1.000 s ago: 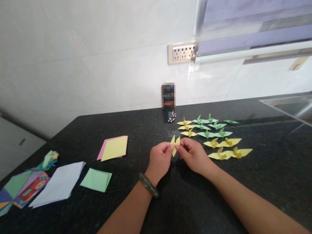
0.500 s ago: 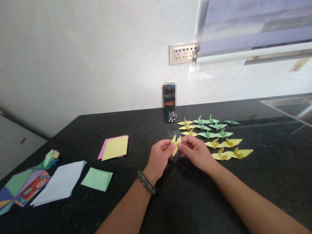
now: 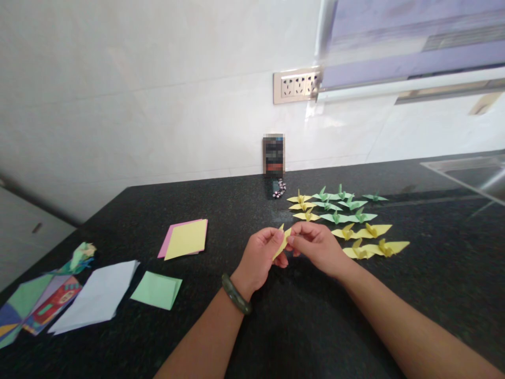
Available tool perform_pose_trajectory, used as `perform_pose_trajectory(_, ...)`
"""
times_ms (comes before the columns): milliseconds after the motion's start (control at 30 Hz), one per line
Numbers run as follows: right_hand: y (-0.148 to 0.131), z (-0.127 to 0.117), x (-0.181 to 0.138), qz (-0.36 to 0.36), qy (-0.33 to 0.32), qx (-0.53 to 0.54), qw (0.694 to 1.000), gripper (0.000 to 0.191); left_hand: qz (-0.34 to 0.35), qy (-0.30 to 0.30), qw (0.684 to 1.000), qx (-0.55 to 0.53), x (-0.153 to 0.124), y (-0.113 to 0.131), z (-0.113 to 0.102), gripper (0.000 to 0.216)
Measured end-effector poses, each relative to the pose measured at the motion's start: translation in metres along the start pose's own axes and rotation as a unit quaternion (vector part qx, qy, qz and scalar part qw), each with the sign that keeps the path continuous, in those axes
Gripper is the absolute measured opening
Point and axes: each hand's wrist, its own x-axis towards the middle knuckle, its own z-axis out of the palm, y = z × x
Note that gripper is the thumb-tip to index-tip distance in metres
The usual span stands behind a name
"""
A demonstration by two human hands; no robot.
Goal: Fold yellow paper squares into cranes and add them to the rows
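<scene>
The camera sat on the person's head and looked forward and down. It looked across the black counter (image 3: 323,337) from up above its near side. The left arm (image 3: 201,342) and the right arm (image 3: 394,321) came in from the bottom, so they looked big and close. The left hand (image 3: 256,260) and the right hand (image 3: 319,247) were near the middle. The white wall (image 3: 158,84) was straight ahead, farther off, and filled most of the top.

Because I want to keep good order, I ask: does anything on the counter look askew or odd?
Slightly: the yellow sheet lies askew over the pink sheet, and one green crane sits apart from the other cranes.
</scene>
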Motion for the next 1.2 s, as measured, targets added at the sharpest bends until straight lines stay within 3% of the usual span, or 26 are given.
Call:
perform_pose_trajectory(233,0.004,-0.001,0.001,-0.011,0.002,0.015,1.0,0.019,-0.04,0.003,0.999,-0.035,0.002,-0.001,-0.003,0.034)
perform_pose_trajectory(433,0.002,-0.003,0.001,-0.028,-0.053,0.032,0.998,0.021,-0.075,-0.001,0.995,-0.069,-0.001,0.004,-0.002,0.031)
perform_pose_trajectory(867,0.008,-0.004,0.001,-0.031,-0.075,0.055,0.995,0.02,-0.062,-0.025,0.996,-0.058,-0.002,0.003,-0.006,0.033)
perform_pose_trajectory(1200,0.01,0.0,-0.001,-0.028,-0.059,0.052,0.996,0.021,-0.056,-0.005,0.997,-0.044,-0.001,0.004,-0.004,0.033)
